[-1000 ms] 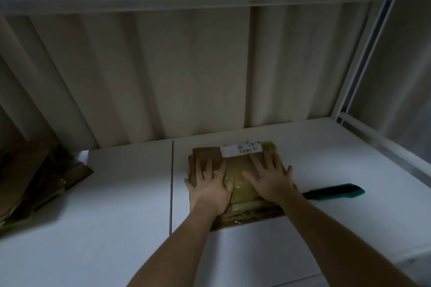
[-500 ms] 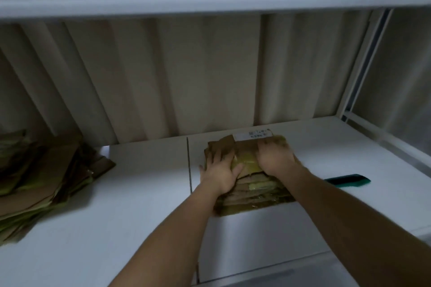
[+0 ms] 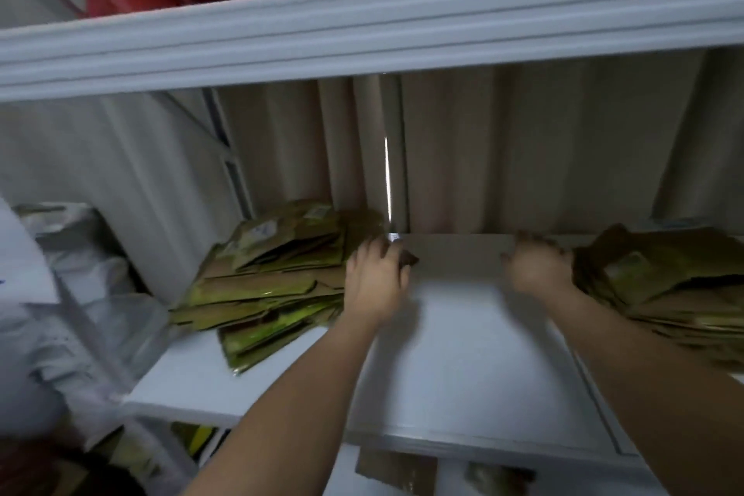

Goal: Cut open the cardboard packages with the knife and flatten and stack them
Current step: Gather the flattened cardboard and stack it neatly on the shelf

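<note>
Head view, right hand point(image 3: 537, 268) seemingly gripping flattened cardboard point(image 3: 660, 286)

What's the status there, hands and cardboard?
Left hand at big flattened pile, grip unclear. Right hand against second pile, blurred. Shelf between them. Knife not visible.

The view has swung left. The left hand point(image 3: 374, 282) has left the flattened package point(image 3: 660, 282) and now touches the cardboard stack point(image 3: 277, 274); the right hand point(image 3: 535, 268) stays at the package's edge.

Matt brown cardboard stack point(image 3: 277, 278) with glossy yellowish tape, on a smooth white shelf point(image 3: 463, 366); pale pleated cloth curtain point(image 3: 523, 149) behind.
</note>
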